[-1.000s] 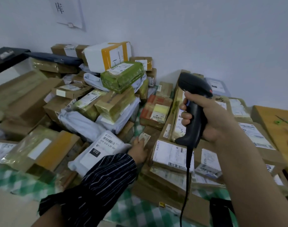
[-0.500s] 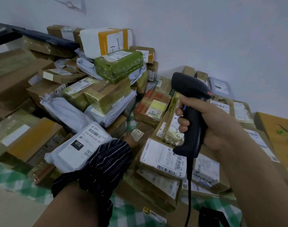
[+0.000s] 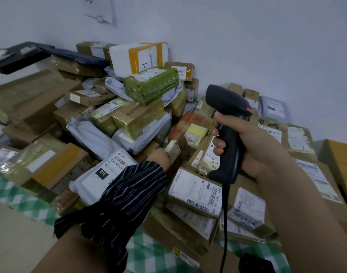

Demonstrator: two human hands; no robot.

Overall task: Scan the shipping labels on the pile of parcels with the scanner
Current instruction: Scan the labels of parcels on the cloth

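A black corded scanner (image 3: 229, 125) is gripped by its handle in my right hand (image 3: 253, 146), held above the parcels with its head facing the wall. My left hand (image 3: 159, 154), in a striped dark sleeve, reaches into the middle of the pile and holds a small cardboard parcel (image 3: 173, 149) tipped up on edge. The pile of parcels lies around it: a white mailer marked 010 (image 3: 109, 170) beside my left arm, a labelled brown box (image 3: 196, 192) under the scanner, and a green-wrapped box (image 3: 151, 83) on top at the back.
A white box with orange tape (image 3: 139, 58) tops the stack against the wall. A black shelf edge (image 3: 15, 58) juts in at far left. A wooden surface (image 3: 342, 164) lies at right. Green checked cloth (image 3: 149, 253) covers the floor under the parcels.
My left hand has tipped the small parcel up from the pile. My right hand with the scanner has stayed above the labelled boxes, and my view has shifted slightly.
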